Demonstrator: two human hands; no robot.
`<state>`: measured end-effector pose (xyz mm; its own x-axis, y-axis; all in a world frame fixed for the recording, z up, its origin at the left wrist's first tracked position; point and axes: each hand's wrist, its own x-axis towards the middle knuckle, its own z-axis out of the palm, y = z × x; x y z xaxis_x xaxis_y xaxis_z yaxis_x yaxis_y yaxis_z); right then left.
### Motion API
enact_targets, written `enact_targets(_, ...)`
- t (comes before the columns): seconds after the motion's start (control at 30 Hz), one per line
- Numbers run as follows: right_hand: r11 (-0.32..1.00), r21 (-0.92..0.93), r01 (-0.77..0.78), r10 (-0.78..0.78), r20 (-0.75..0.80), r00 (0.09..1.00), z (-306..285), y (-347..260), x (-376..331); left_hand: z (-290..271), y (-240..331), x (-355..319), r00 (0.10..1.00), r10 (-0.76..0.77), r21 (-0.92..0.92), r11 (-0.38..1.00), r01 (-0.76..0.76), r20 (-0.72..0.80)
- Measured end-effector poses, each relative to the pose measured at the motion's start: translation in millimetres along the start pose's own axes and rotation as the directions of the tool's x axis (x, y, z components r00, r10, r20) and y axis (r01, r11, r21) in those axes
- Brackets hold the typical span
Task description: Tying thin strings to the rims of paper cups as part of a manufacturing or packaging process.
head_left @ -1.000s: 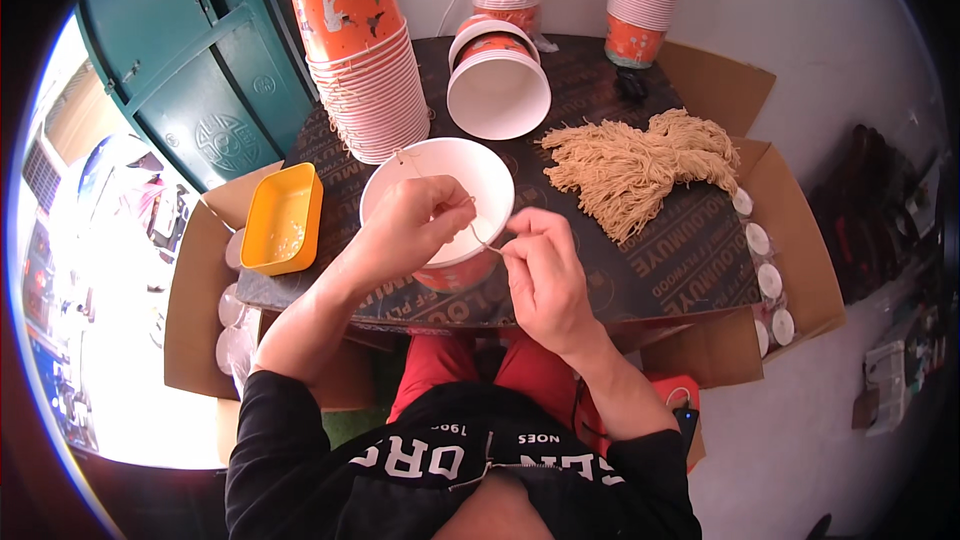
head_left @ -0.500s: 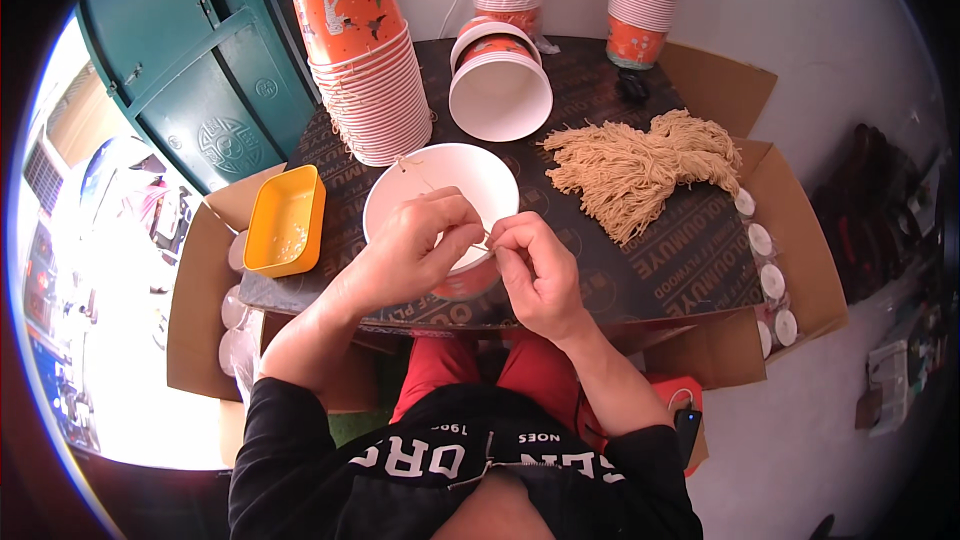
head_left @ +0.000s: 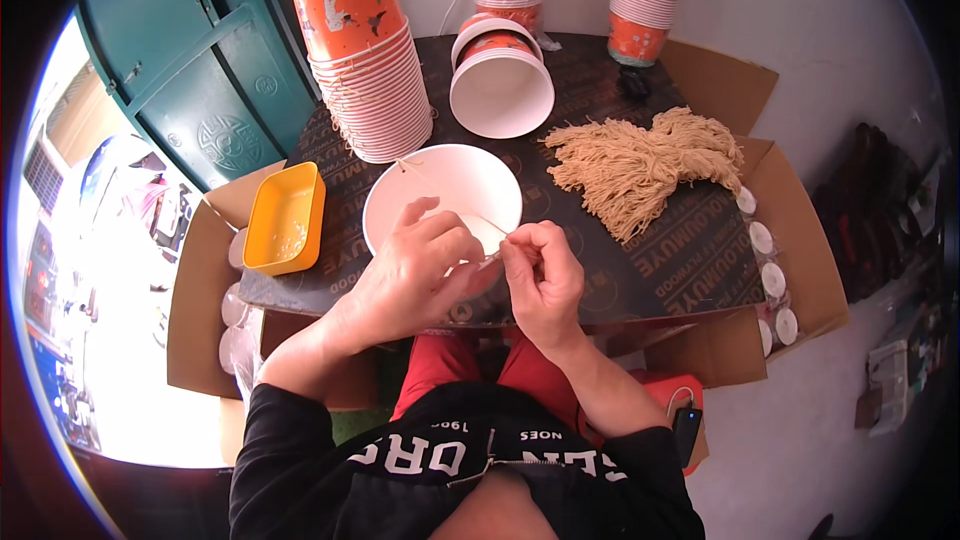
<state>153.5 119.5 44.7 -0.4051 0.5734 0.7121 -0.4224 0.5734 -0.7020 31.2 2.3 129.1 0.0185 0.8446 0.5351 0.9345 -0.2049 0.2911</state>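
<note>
A paper bucket, white inside, stands in front of me at the table's near edge. A thin cord runs from a knot at its far left rim across the opening to the near right rim. My right hand pinches the cord between thumb and forefinger at that near right rim. Beside it, my left hand is closed at the near rim, its thumb and fingertips against the bucket wall and its forefinger raised. The bucket's front is mostly hidden behind my left hand.
A bundle of tan cords lies right. A yellow tray stands left. Behind are a tall stack of orange buckets, a tipped bucket and two wrapped stacks. Open cardboard boxes flank the dark table.
My left hand has shifted down and its fingers have loosened from the cord toward the bucket's wall. My right hand stays at the rim with the cord, turned slightly.
</note>
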Motion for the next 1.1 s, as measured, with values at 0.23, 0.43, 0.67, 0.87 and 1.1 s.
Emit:
enact_targets(0.23,0.996,-0.079,0.039,-0.037,0.024,0.999,-3,-5,2,5,-5,-4,0.999,0.018,-0.052,0.998,-0.020,-0.029)
enact_targets(0.43,0.955,-0.212,0.206,-0.187,0.104,0.977,-5,-6,3,8,-7,1,0.997,0.050,-0.089,0.994,-0.056,-0.062)
enact_targets(0.67,0.964,-0.191,0.183,-0.169,0.090,0.982,-3,-7,0,10,-12,7,0.995,0.063,-0.172,0.982,-0.076,-0.080)
enact_targets(0.87,0.972,0.163,-0.169,0.160,0.063,0.985,-4,-4,-5,13,-12,6,0.996,-0.036,-0.161,0.987,0.022,-0.085)
enact_targets(1.1,0.889,0.280,-0.362,0.340,0.126,0.932,-6,-10,-4,8,-11,0,0.998,0.051,-0.035,0.998,-0.053,-0.040)
